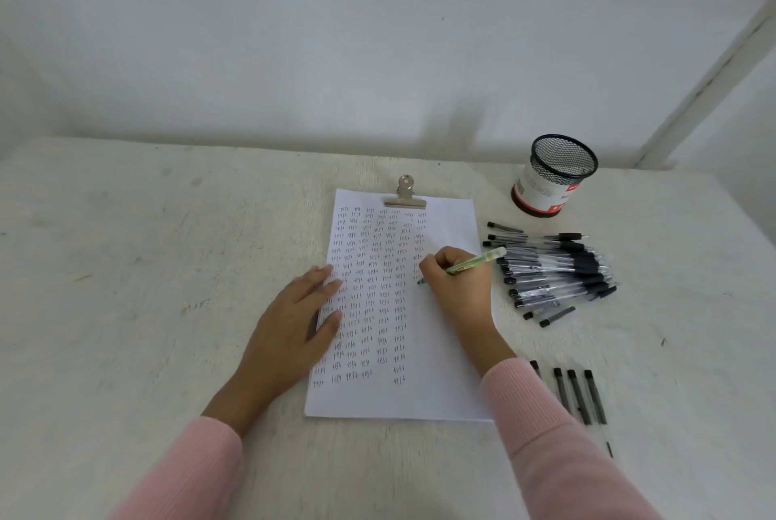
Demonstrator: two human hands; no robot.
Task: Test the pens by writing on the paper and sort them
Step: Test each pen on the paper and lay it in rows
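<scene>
Paper (445,385) crowded with inked "test" columns, right hand (457,282) pinching green pen (478,261), left hand (294,318) flat on its edge.

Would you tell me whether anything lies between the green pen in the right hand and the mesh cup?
The far edge of the pile of black pens lies between the green pen and the mesh cup. Carried above it, nothing visible blocks.

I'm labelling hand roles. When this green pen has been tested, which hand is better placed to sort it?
Right, probably. The right hand grips the green pen, and the pen pile and pen row both lie right of the paper. The left hand rests flat on the paper.
</scene>
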